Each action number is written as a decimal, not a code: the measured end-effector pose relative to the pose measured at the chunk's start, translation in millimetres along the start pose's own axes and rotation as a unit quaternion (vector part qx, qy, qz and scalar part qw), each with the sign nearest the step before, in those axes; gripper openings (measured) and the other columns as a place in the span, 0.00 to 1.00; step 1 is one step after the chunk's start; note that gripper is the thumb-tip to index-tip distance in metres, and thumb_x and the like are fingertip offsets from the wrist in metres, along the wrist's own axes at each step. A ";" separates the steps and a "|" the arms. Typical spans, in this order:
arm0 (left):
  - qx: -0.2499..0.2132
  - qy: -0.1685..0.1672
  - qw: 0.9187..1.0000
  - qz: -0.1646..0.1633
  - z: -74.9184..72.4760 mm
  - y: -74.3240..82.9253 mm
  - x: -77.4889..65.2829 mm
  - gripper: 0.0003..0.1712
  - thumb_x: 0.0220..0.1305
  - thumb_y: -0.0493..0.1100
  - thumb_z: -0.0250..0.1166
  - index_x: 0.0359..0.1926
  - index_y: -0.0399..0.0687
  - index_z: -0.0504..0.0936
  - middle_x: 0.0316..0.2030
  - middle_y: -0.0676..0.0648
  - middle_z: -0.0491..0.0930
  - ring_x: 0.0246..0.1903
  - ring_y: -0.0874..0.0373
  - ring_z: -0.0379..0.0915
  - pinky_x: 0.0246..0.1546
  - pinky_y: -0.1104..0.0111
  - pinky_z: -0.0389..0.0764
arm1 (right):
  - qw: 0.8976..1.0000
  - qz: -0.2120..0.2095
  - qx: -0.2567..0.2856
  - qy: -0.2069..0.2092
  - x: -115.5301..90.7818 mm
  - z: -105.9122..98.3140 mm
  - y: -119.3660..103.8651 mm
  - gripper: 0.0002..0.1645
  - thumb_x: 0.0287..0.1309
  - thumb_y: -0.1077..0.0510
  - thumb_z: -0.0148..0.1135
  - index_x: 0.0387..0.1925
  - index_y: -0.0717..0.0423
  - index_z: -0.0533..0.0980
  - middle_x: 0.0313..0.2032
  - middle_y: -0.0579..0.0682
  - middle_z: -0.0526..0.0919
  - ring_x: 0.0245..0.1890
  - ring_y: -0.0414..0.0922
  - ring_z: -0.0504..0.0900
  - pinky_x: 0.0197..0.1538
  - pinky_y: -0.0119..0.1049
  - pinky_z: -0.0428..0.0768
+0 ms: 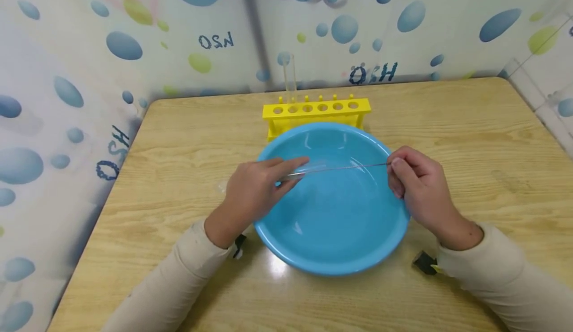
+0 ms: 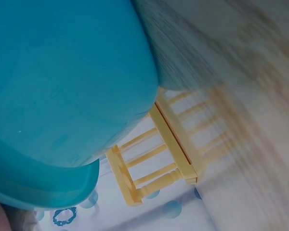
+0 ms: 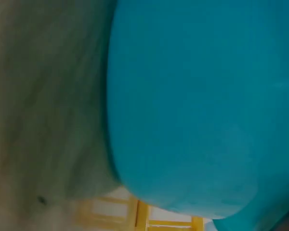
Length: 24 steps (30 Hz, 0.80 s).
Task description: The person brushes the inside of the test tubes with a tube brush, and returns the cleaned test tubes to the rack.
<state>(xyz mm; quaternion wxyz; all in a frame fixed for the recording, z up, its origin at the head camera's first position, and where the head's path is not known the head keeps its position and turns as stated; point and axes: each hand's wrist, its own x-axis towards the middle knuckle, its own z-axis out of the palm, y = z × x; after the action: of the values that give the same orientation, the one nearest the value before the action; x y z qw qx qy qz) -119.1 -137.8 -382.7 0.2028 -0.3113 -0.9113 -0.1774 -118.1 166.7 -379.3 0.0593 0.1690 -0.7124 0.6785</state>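
My left hand [image 1: 257, 185] holds a clear glass test tube [image 1: 295, 175] lying nearly level over a round blue basin [image 1: 333, 267]. Its index finger stretches along the tube. The thumb and fingertips of my right hand [image 1: 421, 185], at the basin's right rim, pinch the end of a thin wire handle [image 1: 349, 167], like that of a test tube brush. The wire runs left across the basin to the tube's mouth; whether it carries bristles is hidden. Both wrist views mostly show the outer wall of the basin [image 2: 72, 96], [image 3: 183, 106].
Behind the basin stands a yellow test tube rack [image 1: 315, 109] with one upright clear tube [image 1: 290, 78] in it. Everything rests on a wooden table [image 1: 188, 143], against a wall [image 1: 179, 48] with blue and green spots. A dark block [image 1: 424, 263] shows beside the right sleeve.
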 end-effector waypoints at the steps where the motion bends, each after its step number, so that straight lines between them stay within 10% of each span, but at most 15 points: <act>1: 0.000 0.002 1.000 0.001 0.1 0.0 0.3 0.24 0.60 0.48 0.73 0.58 0.60 0.84 0.33 0.52 0.88 0.19 0.62 0.76 0.16 0.76 0.65 | 1.000 -0.006 -0.001 -0.007 -0.8 1.7 0.5 0.15 0.73 0.68 0.43 0.30 0.73 0.70 0.15 0.49 0.66 0.15 0.43 0.65 0.19 0.36 0.64; 24: 0.006 0.002 1.000 0.025 0.9 -0.8 -1.3 0.23 0.59 0.48 0.75 0.56 0.59 0.85 0.25 0.53 0.84 0.18 0.63 0.72 0.17 0.75 0.65 | 0.967 -0.007 -0.215 -0.136 -4.3 3.2 -1.4 0.11 0.73 0.63 0.53 0.46 0.57 0.81 0.19 0.43 0.70 0.21 0.40 0.70 0.24 0.31 0.71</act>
<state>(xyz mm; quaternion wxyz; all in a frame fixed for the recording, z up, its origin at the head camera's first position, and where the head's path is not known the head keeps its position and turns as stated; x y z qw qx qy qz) -119.0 -138.6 -384.2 0.2111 -0.3326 -0.9037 -0.1678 -113.1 164.2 -379.5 0.0020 0.2482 -0.8415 0.4799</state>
